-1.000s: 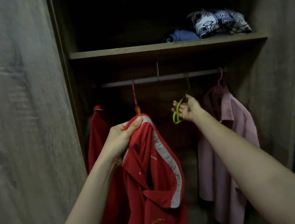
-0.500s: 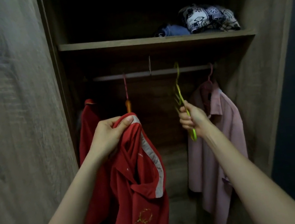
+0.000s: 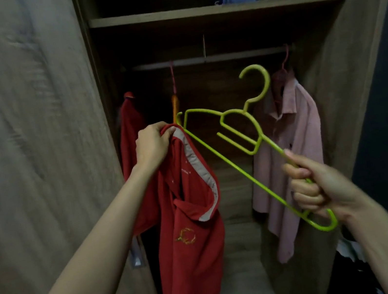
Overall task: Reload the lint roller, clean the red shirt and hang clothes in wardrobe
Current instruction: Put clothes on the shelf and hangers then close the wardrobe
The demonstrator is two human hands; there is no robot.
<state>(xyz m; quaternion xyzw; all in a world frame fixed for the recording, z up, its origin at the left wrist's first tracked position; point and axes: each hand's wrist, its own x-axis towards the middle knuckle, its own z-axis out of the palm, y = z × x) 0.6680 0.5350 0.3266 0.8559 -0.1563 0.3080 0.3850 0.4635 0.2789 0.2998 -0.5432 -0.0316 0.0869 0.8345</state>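
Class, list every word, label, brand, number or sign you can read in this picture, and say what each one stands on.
Nothing here can be read.
On the red shirt, small white print near the collar: too blurred to read.
Its gold emblem on the chest: no legible letters.
The green hanger: no marking visible.

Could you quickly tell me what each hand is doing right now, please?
Left hand: closed, fingers gripping the red shirt at its collar.
Right hand: closed, fingers curled round one end of the green hanger.
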